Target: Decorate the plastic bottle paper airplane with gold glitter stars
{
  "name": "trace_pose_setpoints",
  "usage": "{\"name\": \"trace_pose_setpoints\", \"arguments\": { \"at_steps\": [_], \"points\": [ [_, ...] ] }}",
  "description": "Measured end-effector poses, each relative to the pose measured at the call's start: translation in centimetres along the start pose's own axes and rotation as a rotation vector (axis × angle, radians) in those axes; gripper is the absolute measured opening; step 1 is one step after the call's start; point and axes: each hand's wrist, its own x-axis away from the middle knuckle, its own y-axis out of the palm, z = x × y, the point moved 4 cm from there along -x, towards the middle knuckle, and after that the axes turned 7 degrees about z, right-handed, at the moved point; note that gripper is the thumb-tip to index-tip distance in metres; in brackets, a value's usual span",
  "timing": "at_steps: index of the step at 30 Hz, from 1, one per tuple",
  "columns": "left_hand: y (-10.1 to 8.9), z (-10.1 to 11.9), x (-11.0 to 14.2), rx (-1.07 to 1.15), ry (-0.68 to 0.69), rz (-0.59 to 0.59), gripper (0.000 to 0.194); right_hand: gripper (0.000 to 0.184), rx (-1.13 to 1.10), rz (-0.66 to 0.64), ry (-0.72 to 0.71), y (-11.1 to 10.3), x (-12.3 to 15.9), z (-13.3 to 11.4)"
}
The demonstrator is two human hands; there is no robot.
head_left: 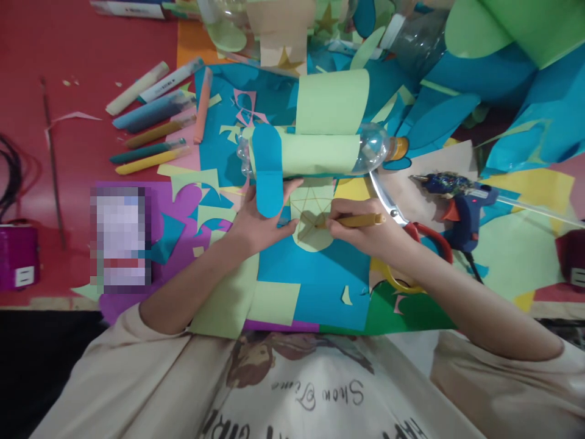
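Note:
My right hand (359, 228) is closed around a mustard-yellow marker (365, 220), its tip on a pale green paper flap (315, 244) with a rounded end. Lines of a star are drawn on that flap. My left hand (256, 228) lies with thumb and fingers spread at the flap's left edge, the thumb touching it; some fingertips are hidden. Above both hands a clear plastic bottle (372, 149) lies on its side, wrapped in pale green paper, orange cap to the right. A blue rounded paper strip (269, 167) crosses the bottle and hangs over my left hand.
Red-handled scissors (429, 238) lie partly under my right arm. A blue glue gun (470, 207) with a lit red light rests further right. Several markers (150, 116) lie at the left, near a blurred phone-like object (121, 238). Paper scraps and sheets cover the red table (68, 140).

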Motion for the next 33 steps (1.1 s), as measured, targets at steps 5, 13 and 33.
{"name": "trace_pose_setpoints", "arguments": {
  "at_steps": [5,13,33],
  "points": [
    [0.0,0.0,-0.1,0.002,-0.019,-0.018,0.06,0.018,0.043,0.035,0.024,-0.3,1.0,0.5],
    [-0.2,0.2,-0.1,-0.01,-0.015,-0.023,0.061,0.018,0.116,0.043,0.121,-0.8,2.5,1.4],
    [-0.3,0.4,-0.1,-0.046,-0.065,-0.069,0.061,0.023,-0.442,0.213,0.262,-2.2,2.5,3.3]
  ]
}}
